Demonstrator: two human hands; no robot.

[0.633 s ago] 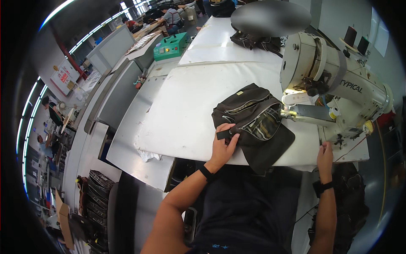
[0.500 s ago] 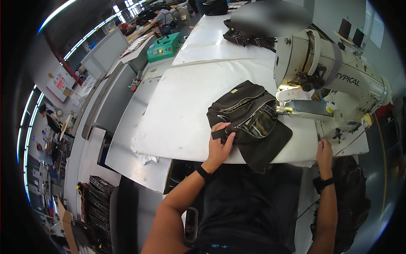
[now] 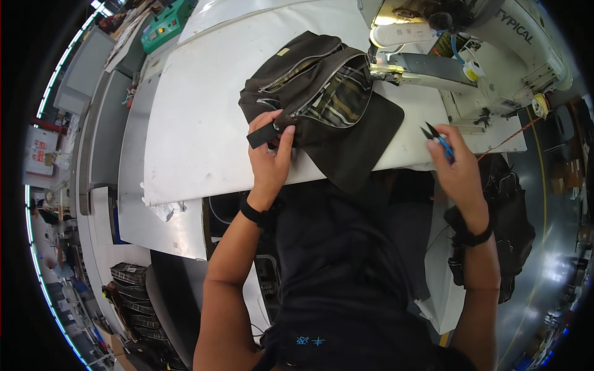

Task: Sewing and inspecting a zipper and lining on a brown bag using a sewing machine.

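In the head view, your left hand (image 3: 269,161) grips the dark bag (image 3: 309,83) beside its black tab (image 3: 263,135); your right hand (image 3: 461,167) grasps blue-handled snips (image 3: 445,147), blades apart. The bag lies at the bench's (image 3: 198,123) near edge, its flap overhanging, its far-right side by the sewing machine (image 3: 507,74). Its zips look fitted; the snips are well apart from it, and you can't tell what trimming remains.
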